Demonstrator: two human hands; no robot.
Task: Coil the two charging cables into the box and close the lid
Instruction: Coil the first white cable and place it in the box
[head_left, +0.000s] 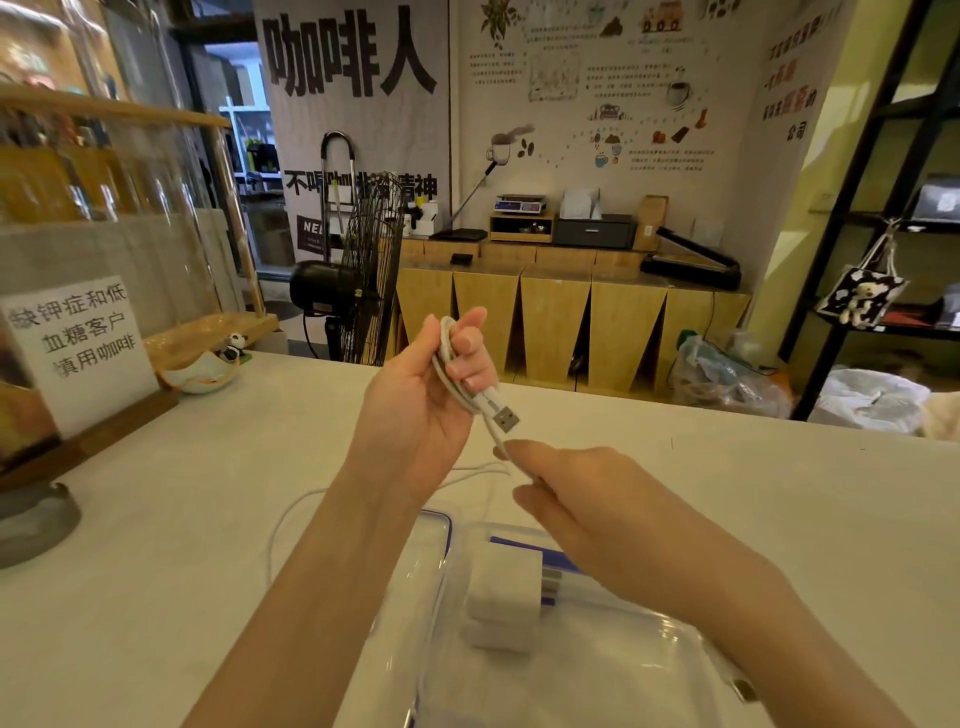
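Observation:
My left hand (423, 395) is raised above the table and grips a white charging cable (457, 379) looped around its fingers, with the USB plug (506, 415) sticking out to the right. My right hand (576, 493) pinches the same cable just below the plug. The rest of the cable (280, 525) trails down in a loop on the table to the left. A clear plastic box (649, 649) lies under my forearms, with a white charger block (501, 582) inside. The clear lid with a blue rim (441, 525) lies beside it. A second cable cannot be made out.
The white table (182, 571) extends all around. At the left stand a paper sign on a wooden base (78, 348), a small bowl with a panda figure (208, 371) and a grey round base (36, 519). A black fan (358, 270) stands beyond the table.

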